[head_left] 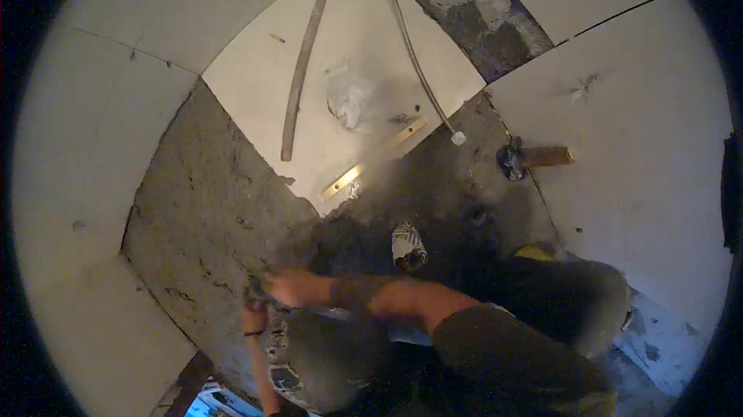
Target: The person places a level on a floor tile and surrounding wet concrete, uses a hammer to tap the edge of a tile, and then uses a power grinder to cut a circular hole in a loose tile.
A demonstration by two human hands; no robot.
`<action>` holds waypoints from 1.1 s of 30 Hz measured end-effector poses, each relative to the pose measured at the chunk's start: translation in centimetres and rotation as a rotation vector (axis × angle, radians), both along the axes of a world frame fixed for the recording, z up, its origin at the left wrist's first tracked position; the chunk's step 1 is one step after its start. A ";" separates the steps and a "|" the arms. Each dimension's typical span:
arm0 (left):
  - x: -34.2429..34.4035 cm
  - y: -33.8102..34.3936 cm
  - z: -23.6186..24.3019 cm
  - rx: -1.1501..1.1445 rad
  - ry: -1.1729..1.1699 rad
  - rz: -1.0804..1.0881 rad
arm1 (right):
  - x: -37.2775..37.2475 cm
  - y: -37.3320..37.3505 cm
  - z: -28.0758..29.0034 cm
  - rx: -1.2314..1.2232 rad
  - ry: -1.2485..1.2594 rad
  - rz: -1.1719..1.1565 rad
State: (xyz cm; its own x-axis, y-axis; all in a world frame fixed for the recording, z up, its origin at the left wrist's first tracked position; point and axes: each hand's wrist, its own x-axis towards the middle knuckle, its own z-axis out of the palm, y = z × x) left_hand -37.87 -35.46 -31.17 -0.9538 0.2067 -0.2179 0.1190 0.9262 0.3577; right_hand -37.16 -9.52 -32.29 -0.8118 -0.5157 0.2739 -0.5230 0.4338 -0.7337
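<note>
My right forearm reaches across from the lower right. My right hand (290, 287) is closed at the left, just above my bent left knee. Right below it, my left hand (255, 315) comes up from the lower edge, with a dark band at the wrist. The two hands meet around a small dark thing (258, 287), too blurred to name. Both look closed on it. Around them lies rough grey mortar (209, 185).
Ahead lies a pale tile (255, 68) bearing a long stick (306, 68), a flexible hose (414, 53), a crumpled white lump (348, 99) and a yellowish bar (375, 157). A black-headed mallet (546, 156) lies right. A patterned black-and-white thing (408, 247) is near my knees.
</note>
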 end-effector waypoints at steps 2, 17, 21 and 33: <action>-1.5 -2.6 2.8 -0.168 -0.094 -0.037 | 0.3 -1.5 2.1 -0.289 0.202 -0.063; 3.7 -15.4 -7.3 -0.170 -0.090 0.128 | -1.3 -6.9 -0.3 0.174 -0.171 0.122; -1.1 -3.0 1.4 -0.291 -0.084 0.436 | -4.1 -3.1 8.5 0.097 -0.381 0.073; 0.0 -9.8 -8.2 0.145 -0.200 0.556 | -0.7 6.3 4.9 0.410 -0.142 0.103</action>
